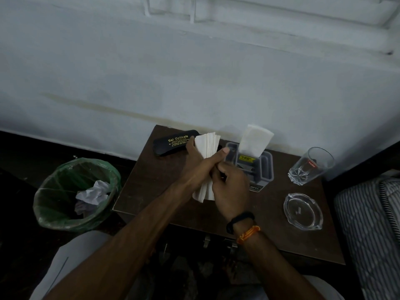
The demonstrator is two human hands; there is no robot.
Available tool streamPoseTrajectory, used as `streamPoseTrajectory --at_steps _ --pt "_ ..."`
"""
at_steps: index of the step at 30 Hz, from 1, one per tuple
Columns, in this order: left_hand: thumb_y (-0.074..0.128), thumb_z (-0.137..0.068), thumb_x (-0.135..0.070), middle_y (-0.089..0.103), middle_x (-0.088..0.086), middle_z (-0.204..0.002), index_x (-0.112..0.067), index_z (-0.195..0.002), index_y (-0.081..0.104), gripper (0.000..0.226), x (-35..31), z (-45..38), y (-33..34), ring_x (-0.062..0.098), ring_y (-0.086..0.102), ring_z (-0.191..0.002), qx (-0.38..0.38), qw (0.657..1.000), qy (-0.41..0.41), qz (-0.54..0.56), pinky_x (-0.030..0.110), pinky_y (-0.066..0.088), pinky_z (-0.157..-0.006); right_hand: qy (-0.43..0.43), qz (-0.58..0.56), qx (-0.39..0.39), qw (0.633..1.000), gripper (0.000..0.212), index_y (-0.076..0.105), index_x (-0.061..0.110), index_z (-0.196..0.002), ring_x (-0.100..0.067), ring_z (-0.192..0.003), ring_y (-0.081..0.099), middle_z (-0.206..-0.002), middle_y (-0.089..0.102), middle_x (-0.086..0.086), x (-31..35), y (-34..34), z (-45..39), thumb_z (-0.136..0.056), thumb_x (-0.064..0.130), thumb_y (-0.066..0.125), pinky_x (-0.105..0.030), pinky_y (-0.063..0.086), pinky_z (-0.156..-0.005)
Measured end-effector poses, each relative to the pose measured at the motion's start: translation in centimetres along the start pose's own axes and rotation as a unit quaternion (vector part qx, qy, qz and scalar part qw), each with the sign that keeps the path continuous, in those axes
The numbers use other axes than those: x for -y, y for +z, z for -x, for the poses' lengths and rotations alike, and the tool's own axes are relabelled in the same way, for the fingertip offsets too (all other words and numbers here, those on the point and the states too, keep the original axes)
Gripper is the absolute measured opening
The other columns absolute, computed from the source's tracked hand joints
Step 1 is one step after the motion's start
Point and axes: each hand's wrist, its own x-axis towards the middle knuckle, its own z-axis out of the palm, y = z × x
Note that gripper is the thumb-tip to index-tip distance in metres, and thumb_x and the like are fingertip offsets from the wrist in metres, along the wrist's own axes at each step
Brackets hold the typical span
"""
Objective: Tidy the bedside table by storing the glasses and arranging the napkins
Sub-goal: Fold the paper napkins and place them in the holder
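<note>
Against a pale wall, the bedside table (155, 176) holds a closed glasses case (171, 145) at eleven o'clock. Left hand (198, 158) and right hand (230, 187) grasp a napkin stack (207, 144), apparently squaring it for the holder (264, 167) at one o'clock.

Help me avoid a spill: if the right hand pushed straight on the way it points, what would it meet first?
Probably the grey napkin holder, just beyond the right hand and its napkin stack; depth is unclear.

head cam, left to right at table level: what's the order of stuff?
Green-lined bin → black glasses case → napkin stack held by both hands → grey napkin holder → glass ashtray → drinking glass → striped bedding.
</note>
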Motion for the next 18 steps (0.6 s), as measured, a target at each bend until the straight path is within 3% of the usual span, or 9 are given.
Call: streamPoseTrajectory --at_steps 6,10,12,13,15,17,18 --pt "0.070 -0.047 -0.085 0.020 -0.004 -0.158 -0.050 -0.148 0.001 0.127 -0.1 0.0 0.4 0.025 0.029 -0.141 0.001 0.999 -0.015 -0.039 0.052 0.031 -0.115 0.009 0.011 0.047 0.999 0.018 0.067 0.006 -0.088 -0.002 -0.068 0.048 -0.083 0.062 -0.001 0.4 0.1 0.2 -0.092 -0.001 0.051 -0.006 0.034 -0.063" --pt "0.088 -0.047 -0.064 0.030 -0.002 -0.155 -0.048 -0.149 0.009 0.130 -0.4 -0.2 0.2 0.027 0.042 -0.135 0.016 0.998 -0.033 0.040 0.049 0.044 -0.106 0.001 -0.016 0.103 0.995 0.017 0.063 0.007 -0.094 -0.001 -0.069 0.049 -0.090 0.062 -0.005 0.8 -0.1 0.4 -0.095 0.003 0.047 -0.011 0.037 -0.066" --pt "0.089 -0.063 -0.038 0.048 0.007 -0.140 -0.038 -0.148 0.022 0.108 -0.4 -0.5 -0.2 0.026 0.060 -0.115 0.028 0.995 -0.039 0.091 0.042 0.057 -0.088 0.004 -0.055 0.128 0.990 0.019 0.064 0.008 -0.102 -0.011 -0.079 0.058 -0.099 0.066 -0.007 1.2 -0.2 0.6 -0.098 0.007 0.046 -0.024 0.048 -0.072" --pt "0.083 -0.074 -0.027 0.058 0.010 -0.122 -0.027 -0.146 0.030 0.090 -0.7 -0.4 -0.5 0.022 0.067 -0.098 0.027 0.992 -0.052 0.109 0.035 0.059 -0.075 0.002 -0.076 0.131 0.988 0.020 0.065 0.008 -0.104 -0.012 -0.084 0.061 -0.100 0.067 -0.005 1.3 -0.2 0.6 -0.098 0.011 0.046 -0.028 0.050 -0.075" --pt "0.069 -0.088 -0.022 0.061 0.008 -0.086 -0.003 -0.130 0.049 0.051 -1.6 0.0 -1.2 0.015 0.064 -0.067 0.036 0.983 -0.115 0.138 0.026 0.053 -0.055 0.009 -0.119 0.125 0.985 0.026 0.067 0.012 -0.114 -0.006 -0.098 0.061 -0.113 0.067 0.003 1.6 -0.3 0.7 -0.098 0.019 0.048 -0.023 0.050 -0.085" --pt "0.059 -0.093 -0.028 0.062 0.006 -0.075 -0.002 -0.097 0.069 0.028 -2.6 0.4 -1.8 0.017 0.060 -0.063 0.072 0.960 -0.181 0.202 0.028 0.051 -0.058 0.013 -0.137 0.110 0.984 0.033 0.066 0.017 -0.124 0.003 -0.110 0.056 -0.124 0.061 0.011 1.6 -0.3 0.6 -0.097 0.028 0.050 -0.014 0.044 -0.095" --pt "0.054 -0.095 -0.029 0.064 0.007 -0.077 -0.007 -0.085 0.074 0.031 -3.0 0.6 -2.1 0.019 0.060 -0.066 0.083 0.951 -0.180 0.237 0.030 0.051 -0.064 0.001 -0.132 0.094 0.987 0.033 0.067 0.020 -0.121 0.003 -0.111 0.055 -0.126 0.060 0.011 1.5 -0.3 0.6 -0.095 0.032 0.052 -0.015 0.045 -0.096"
